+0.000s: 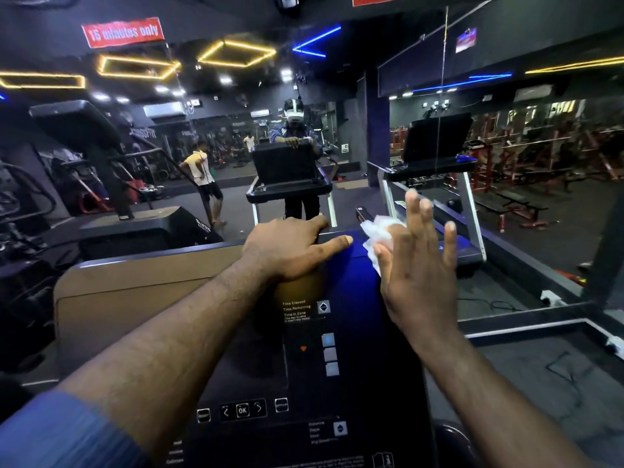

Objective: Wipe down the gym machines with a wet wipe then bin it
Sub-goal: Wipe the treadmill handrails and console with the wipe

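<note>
A treadmill console (pixel 304 366) with a dark glossy panel and buttons fills the lower middle of the head view. My left hand (pixel 290 248) rests on the console's top edge, fingers curled over it and thumb stretched along the top. My right hand (pixel 418 261) is held edge-on at the console's upper right, fingers straight and spread. A crumpled white wet wipe (pixel 378 233) sits under its palm against the console's right top corner.
A wall mirror (pixel 337 146) stands directly ahead and reflects me, the console's back and the gym. Another treadmill (pixel 435 157) is to the right, and a stair machine (pixel 87 136) to the left. A person in a yellow shirt (pixel 201 173) appears in the mirror.
</note>
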The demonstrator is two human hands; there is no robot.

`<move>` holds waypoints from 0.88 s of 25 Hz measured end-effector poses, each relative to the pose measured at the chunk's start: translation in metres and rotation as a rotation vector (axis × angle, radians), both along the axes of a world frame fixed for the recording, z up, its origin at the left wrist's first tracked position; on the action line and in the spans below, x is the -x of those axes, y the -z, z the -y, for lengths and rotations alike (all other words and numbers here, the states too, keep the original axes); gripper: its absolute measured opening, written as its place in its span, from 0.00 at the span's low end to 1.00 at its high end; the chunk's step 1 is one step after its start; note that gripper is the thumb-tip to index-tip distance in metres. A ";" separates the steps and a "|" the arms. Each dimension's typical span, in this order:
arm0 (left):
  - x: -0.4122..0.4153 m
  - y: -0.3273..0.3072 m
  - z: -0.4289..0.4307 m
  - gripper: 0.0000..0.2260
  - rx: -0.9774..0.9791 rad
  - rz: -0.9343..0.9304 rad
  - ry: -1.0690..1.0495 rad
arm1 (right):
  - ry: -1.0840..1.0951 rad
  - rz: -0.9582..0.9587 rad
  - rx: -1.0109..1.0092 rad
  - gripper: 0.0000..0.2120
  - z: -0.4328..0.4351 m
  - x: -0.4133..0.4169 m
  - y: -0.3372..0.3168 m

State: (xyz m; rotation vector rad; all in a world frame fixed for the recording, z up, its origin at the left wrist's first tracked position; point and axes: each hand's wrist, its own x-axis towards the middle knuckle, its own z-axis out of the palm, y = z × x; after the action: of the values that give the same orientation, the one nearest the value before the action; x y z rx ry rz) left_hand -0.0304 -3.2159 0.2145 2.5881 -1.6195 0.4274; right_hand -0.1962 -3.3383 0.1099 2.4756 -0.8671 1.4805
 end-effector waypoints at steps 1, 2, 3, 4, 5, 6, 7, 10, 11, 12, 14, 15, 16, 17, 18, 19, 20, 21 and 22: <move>-0.001 0.000 0.000 0.33 0.003 0.007 0.003 | 0.016 0.005 0.048 0.17 0.003 -0.002 -0.002; -0.001 0.000 0.000 0.33 0.003 0.013 0.006 | 0.049 0.016 0.094 0.19 0.003 -0.001 0.009; -0.001 0.001 0.001 0.34 0.003 0.016 0.006 | 0.078 0.032 0.118 0.20 -0.002 0.003 0.030; -0.002 0.001 0.002 0.34 0.005 0.020 0.004 | 0.092 0.043 0.111 0.22 -0.010 0.009 0.053; -0.003 0.002 0.002 0.35 0.006 0.025 0.000 | 0.084 0.045 0.092 0.26 -0.018 0.014 0.071; -0.003 0.003 0.002 0.35 0.010 0.031 -0.005 | 0.063 0.036 0.059 0.30 -0.022 0.015 0.078; -0.003 0.003 0.002 0.34 0.017 0.036 -0.006 | 0.036 0.015 0.021 0.34 -0.023 0.013 0.074; -0.002 0.005 0.001 0.32 0.041 0.049 0.020 | -0.016 -0.092 -0.007 0.36 -0.022 -0.001 0.029; -0.003 0.006 0.000 0.32 0.051 0.053 0.024 | -0.028 -0.121 -0.009 0.34 -0.021 -0.004 0.025; -0.003 0.006 0.000 0.32 0.064 0.059 0.026 | -0.048 -0.151 -0.038 0.33 -0.024 -0.004 0.028; -0.004 0.008 0.001 0.33 0.073 0.086 0.023 | -0.079 -0.215 -0.090 0.33 -0.037 0.015 0.062; -0.004 0.008 0.002 0.33 0.068 0.102 0.019 | -0.097 -0.250 -0.120 0.36 -0.050 0.030 0.088; -0.003 0.009 0.002 0.34 0.061 0.112 0.017 | -0.103 -0.291 -0.141 0.39 -0.066 0.046 0.116; -0.003 0.010 0.002 0.35 0.058 0.115 0.015 | -0.097 -0.299 -0.131 0.42 -0.077 0.058 0.135; -0.003 0.010 0.002 0.36 0.054 0.117 0.009 | -0.084 -0.296 -0.123 0.43 -0.079 0.059 0.138; -0.004 0.008 0.003 0.37 0.053 0.119 0.000 | -0.067 -0.311 -0.118 0.44 -0.072 0.052 0.126; -0.005 0.007 0.003 0.37 0.051 0.119 -0.003 | -0.038 -0.315 -0.125 0.44 -0.061 0.038 0.101; -0.004 0.006 0.004 0.37 0.048 0.118 0.000 | -0.011 -0.297 -0.145 0.44 -0.051 0.022 0.068; -0.002 0.007 0.003 0.37 0.047 0.119 0.002 | 0.016 -0.284 -0.151 0.44 -0.041 0.010 0.039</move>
State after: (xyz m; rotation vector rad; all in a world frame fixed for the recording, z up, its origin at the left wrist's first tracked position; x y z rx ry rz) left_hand -0.0286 -3.2189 0.2078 2.5712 -1.6260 0.6223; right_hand -0.2067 -3.2972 0.0713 2.6899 -0.9703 1.0565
